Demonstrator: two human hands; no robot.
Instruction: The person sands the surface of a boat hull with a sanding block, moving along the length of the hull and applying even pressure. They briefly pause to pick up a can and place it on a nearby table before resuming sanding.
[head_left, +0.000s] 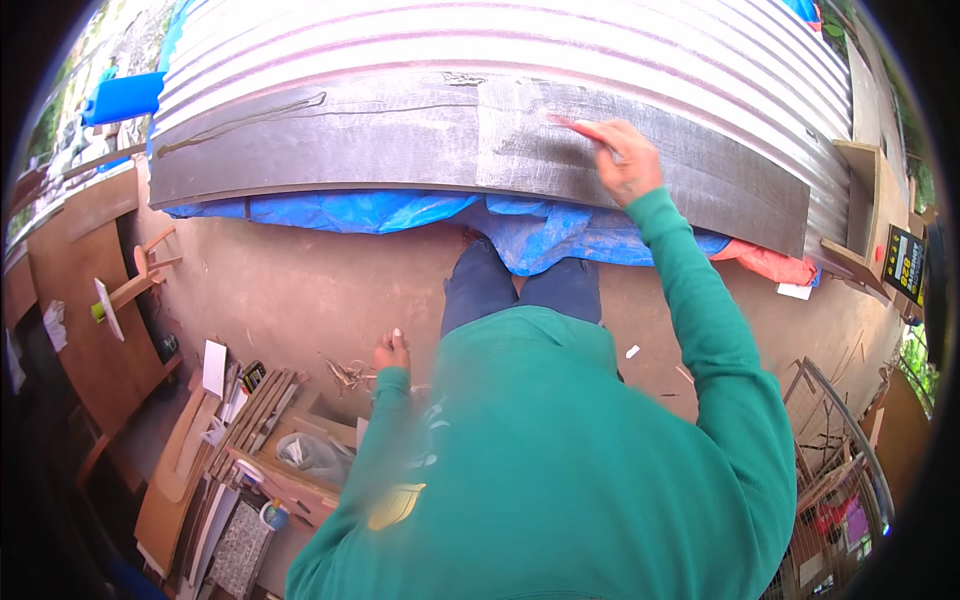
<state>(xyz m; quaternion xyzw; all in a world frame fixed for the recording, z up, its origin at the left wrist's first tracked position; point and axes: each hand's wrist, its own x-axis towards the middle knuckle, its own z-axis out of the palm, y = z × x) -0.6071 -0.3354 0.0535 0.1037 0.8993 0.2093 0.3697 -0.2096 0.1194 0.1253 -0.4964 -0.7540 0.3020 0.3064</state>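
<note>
A long dark board (360, 150) lies along the near edge of a corrugated metal sheet (420, 45). Held in my right hand (631, 161) is a red-handled tool (589, 129), seemingly a brush, whose blurred tip is over the board. A pale, shiny wet-looking patch (517, 142) covers the board's middle around that tip. To its left, streaks of liquid (255, 124) run along the surface. My left hand (392, 349) hangs by my side, fingers curled, apart from the board; I cannot make out anything in it.
Blue tarpaulin (375, 210) hangs below the board. At right stand a wooden box (862, 172) and a black-and-yellow container (904, 262), near a wire rack (832, 442). Wooden panels (180, 450), a drawer (285, 476) and a small wooden stool (139, 281) are at left.
</note>
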